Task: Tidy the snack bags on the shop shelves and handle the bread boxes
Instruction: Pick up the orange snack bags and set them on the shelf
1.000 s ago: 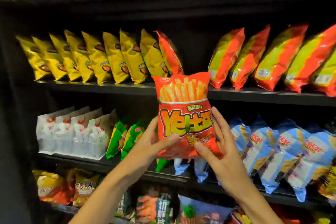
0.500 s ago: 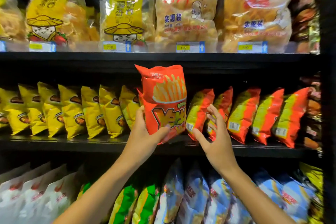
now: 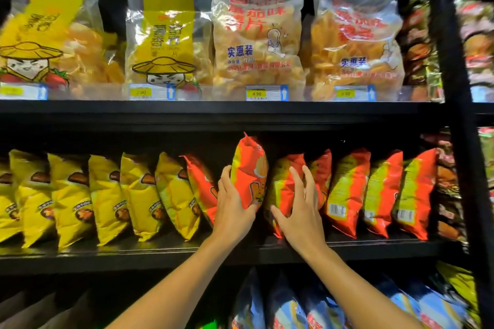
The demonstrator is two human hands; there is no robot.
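1. Left hand (image 3: 235,203) grips the red fries bag (image 3: 250,171) low on its edge, thumb wrapped across the front, fingers curled behind; bag is upright, turned edge-on, top corner just under the shelf above.
2. Right hand (image 3: 299,208) is spread, fingers straight, pressing flat on the nearest red-yellow bag (image 3: 283,189) to hold the row back; it grips nothing.
3. Held bag sits in the gap between the lone red bag (image 3: 200,184) ending the yellow row on the left and the red-yellow row (image 3: 374,192) on the right, above the middle shelf (image 3: 160,251); whether its bottom touches the shelf I cannot tell, the hand hides it.
4. Outward: yellow bags (image 3: 107,195) lean in a row to the left; clear chip bags (image 3: 256,35) with price tags (image 3: 256,93) on the top shelf; blue bags (image 3: 288,304) on the shelf below. No bread boxes in view.
5. Step, judged: slotting the fries bag into the row, mid-insert. Next move calls for pushing it back and down till it stands, then easing the right hand off so the neighbours lean against it without slumping.
6. Versus half a second back: bag faced the camera with its fries print showing, now turned sideways and deeper in the gap; right hand was hovering beside the row with fingers splayed, now laid on the neighbour bag; view has tilted up a bit, more of the top shelf shows.
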